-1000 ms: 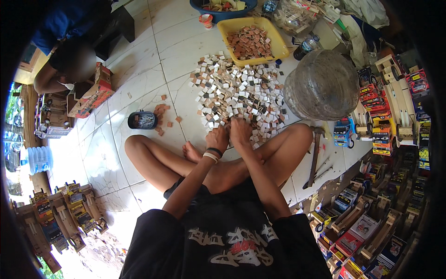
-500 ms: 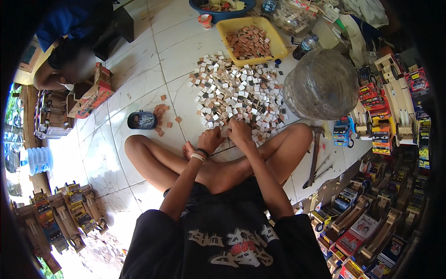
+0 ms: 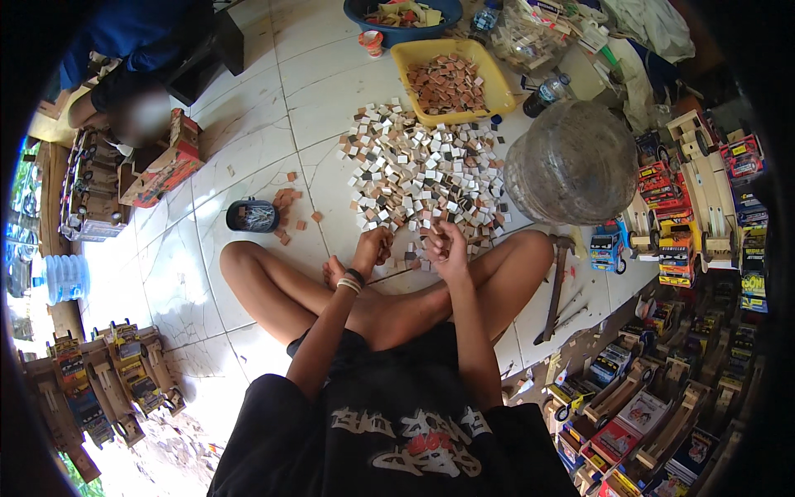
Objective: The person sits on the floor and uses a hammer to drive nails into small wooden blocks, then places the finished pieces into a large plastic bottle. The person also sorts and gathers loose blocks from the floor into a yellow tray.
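My left hand (image 3: 373, 248) is closed, its fingers curled in at the near edge of a heap of small square tiles (image 3: 426, 174). Anything within its grip is hidden. To its right, my right hand (image 3: 448, 247) is raised with the palm side partly turned up and the fingers bent together. Whatever sits at its fingertips is too small to name. The heap mixes white, brown and dark squares, spread over the white tiled floor (image 3: 240, 137). A gap separates the two hands.
A yellow basin (image 3: 505, 93) holds brown squares; a blue basin (image 3: 356, 10) stands behind. A dark oval container (image 3: 252, 215) lies left, a large round grey vessel (image 3: 571, 161) right, near a hammer (image 3: 556, 290). Toy trucks (image 3: 662, 398) crowd the right. Another person (image 3: 141, 50) sits far left.
My hands have moved apart from each other. The right one has turned its palm side up, while the left stays near the heap's edge.
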### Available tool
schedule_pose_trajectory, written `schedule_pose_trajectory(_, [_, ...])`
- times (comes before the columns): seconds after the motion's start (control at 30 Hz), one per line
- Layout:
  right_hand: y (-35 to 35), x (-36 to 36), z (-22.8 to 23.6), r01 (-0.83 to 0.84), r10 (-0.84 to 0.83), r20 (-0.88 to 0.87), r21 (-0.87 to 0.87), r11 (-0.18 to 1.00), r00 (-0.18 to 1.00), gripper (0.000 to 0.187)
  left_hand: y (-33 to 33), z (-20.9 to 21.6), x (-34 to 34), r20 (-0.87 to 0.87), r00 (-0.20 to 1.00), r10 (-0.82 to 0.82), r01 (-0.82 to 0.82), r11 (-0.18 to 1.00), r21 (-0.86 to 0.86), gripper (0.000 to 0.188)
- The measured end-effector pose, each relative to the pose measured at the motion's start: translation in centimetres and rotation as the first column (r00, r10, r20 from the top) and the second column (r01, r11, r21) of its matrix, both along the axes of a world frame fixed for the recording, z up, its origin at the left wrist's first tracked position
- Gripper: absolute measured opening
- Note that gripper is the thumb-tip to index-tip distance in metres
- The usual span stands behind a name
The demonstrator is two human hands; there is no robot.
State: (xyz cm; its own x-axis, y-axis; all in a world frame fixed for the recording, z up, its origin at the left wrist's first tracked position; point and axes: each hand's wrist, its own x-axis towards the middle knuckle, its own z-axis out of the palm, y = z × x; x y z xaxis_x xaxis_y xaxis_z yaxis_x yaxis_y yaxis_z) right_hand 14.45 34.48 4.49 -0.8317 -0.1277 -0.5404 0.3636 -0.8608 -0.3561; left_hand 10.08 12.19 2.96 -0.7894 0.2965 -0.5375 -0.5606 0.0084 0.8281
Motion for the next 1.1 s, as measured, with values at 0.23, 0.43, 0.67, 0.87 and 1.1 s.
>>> schedule_pose_trajectory(0.23, [1.1,-1.5,0.3,-0.21,0.146,-0.28,-0.216,0.953,0.949,0.026,1.2,1.5,-1.8,0.148,0.978,0.149,-0.183,0.951,0.248,0.035])
schedule_pose_trajectory(0.43, [-1.5,-3.0,-1.4,-0.117,0.189,-0.12,0.444,0.888,0.975,0.019,3.2,0.3,-0.9,-0.457,0.783,-0.421,-0.151,0.584,-0.797,0.026])
schedule_pose_trajectory(0.67, [-4.6,-3.9,-0.9,0.046,0.364,0.085,0.94,-0.338,0.928,0.021,4.1,-0.6,1.0,-0.452,0.738,-0.501,-0.182,0.498,-0.848,0.043])
schedule_pose_trajectory(0.87, [-5.9,-4.5,1.0,-0.045,0.394,0.333,0.81,-0.585,0.857,0.023,3.8,-2.3,0.7,-0.506,0.723,-0.47,-0.241,0.515,-0.823,0.028])
schedule_pose_trajectory(1.1, [-4.7,-4.6,0.6,-0.023,0.461,0.297,0.859,-0.511,0.836,0.025,2.1,0.1,0.1,-0.449,0.778,-0.44,-0.119,0.598,-0.792,0.027])
